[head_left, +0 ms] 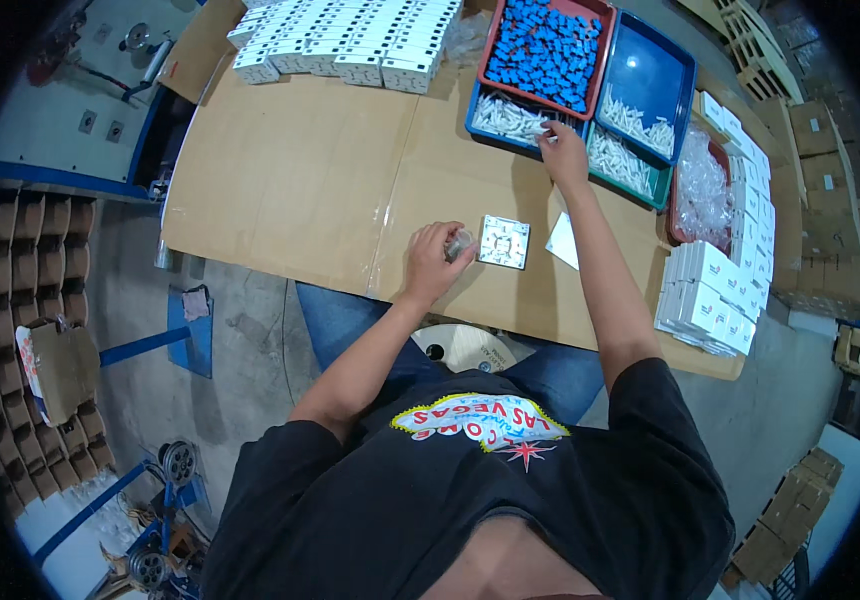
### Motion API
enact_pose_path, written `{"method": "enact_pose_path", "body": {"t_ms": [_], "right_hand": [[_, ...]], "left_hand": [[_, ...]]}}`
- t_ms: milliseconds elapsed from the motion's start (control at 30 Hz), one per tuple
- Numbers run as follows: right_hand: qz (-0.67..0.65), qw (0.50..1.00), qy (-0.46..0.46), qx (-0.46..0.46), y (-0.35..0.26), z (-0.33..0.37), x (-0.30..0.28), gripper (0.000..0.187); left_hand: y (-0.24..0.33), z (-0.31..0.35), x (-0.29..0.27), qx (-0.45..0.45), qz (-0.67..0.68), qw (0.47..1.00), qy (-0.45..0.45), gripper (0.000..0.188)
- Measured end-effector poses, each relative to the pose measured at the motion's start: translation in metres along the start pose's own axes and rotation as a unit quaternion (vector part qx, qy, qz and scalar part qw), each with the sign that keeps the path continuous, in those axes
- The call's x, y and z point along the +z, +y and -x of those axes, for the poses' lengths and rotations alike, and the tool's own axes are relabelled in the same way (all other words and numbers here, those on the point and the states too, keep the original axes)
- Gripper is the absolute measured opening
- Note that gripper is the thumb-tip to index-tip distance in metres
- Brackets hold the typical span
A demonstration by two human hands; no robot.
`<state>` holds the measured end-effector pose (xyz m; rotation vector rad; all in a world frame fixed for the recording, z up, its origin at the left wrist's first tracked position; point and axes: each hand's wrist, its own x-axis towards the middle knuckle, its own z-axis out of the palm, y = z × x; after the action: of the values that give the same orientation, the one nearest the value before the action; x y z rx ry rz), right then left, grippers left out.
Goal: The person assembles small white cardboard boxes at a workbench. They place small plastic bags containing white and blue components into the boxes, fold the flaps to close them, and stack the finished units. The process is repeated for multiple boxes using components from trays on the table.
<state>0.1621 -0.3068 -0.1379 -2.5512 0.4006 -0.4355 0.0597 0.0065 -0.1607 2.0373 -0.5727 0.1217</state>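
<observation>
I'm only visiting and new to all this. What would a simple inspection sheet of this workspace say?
Surface: brown cardboard sheet, with shiny strips along a seam.
Job's things: square white plate lying flat; white flat piece to its right; small white pieces in a blue tray; blue pieces in a red tray.
Clutter: clear plastic bags at the right; stacked white boxes.
Hands: left hand holds a small clear item, kind unclear; right hand is at the blue tray.
Cables: thin dark line on the floor, perhaps one.
Surroundings: cardboard cartons; blue-framed equipment with wheels.
</observation>
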Motion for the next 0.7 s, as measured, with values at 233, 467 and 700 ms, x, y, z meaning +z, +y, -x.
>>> {"method": "enact_pose_path", "body": {"t_ms": [233,467,700], "right_hand": [[0.142,0.99,-0.01,0.022,-0.013,-0.025,0.025,0.019],[0.128,0.989,-0.066,-0.023,0.001,-0.034,0.018,0.02],[0.035,0.998,0.008,-0.048,-0.001,-0.038,-0.001,0.02]], "left_hand": [[-0.002,0.001,-0.002,0.011,-0.006,1.0,0.017,0.039],[-0.002,0.001,-0.002,0.0,0.001,1.0,0.014,0.039],[0.002,-0.001,-0.003,0.002,0.0,1.0,0.016,0.039]]}}
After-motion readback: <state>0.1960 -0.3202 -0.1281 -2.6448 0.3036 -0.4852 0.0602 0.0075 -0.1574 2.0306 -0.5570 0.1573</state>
